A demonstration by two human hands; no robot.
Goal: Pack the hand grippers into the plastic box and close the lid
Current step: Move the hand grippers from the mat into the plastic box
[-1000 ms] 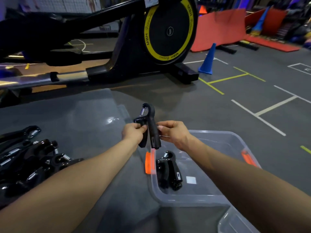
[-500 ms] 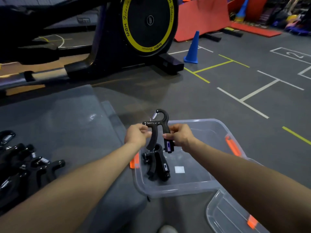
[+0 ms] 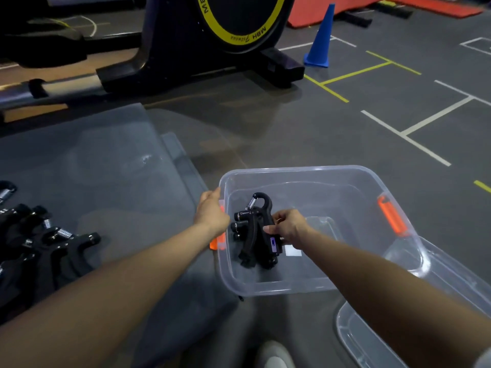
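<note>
Inside the clear plastic box (image 3: 345,179), the right hand (image 3: 289,227) pinches a black hand gripper (image 3: 259,227), holding it on top of another gripper lying on the box floor. The left hand (image 3: 211,212), fingers loose and empty, rests by the box's left orange latch (image 3: 218,241). More hand grippers (image 3: 45,245) lie heaped at far left; the lid (image 3: 372,338) lies near right.

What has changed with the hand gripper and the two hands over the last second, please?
The hand gripper has come down from above the floor into the plastic box, onto the one already there. The left hand has let go and now sits open at the box's left edge; the right hand still holds the gripper. The pile of grippers on the left and the lid lie as before.
</note>
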